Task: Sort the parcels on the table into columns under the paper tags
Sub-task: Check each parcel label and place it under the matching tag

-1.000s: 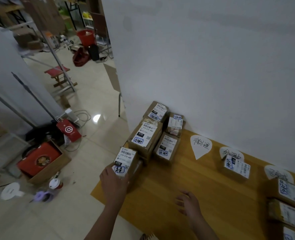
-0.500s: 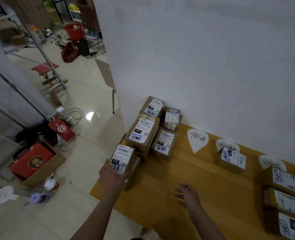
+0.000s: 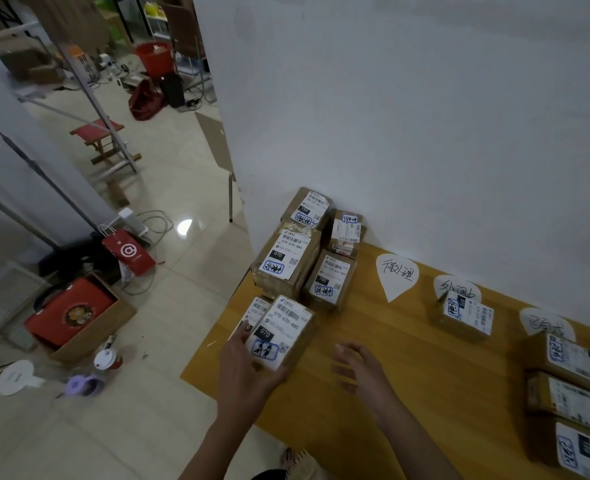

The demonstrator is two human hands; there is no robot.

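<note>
My left hand (image 3: 244, 367) grips a small brown parcel (image 3: 285, 332) with a white label, lifted and tilted off another labelled parcel (image 3: 254, 311) at the table's left edge. My right hand (image 3: 359, 367) hovers open over the wooden table (image 3: 408, 358), holding nothing. Behind them a pile of unsorted parcels (image 3: 288, 261) sits in the corner by the wall. Three paper tags line the wall: the first tag (image 3: 395, 276) has bare table below it, the second tag (image 3: 456, 287) has one parcel (image 3: 465, 317) under it, the third tag (image 3: 544, 323) heads a column of three parcels (image 3: 576, 393).
The table's left edge drops to a tiled floor with an open carton holding a red box (image 3: 73, 313), a red bag (image 3: 129, 254), cups and cables. A white wall (image 3: 408, 116) backs the table.
My left hand has closed around the front parcel and raised it toward me, uncovering another parcel beneath. My right hand has stayed open over the table.
</note>
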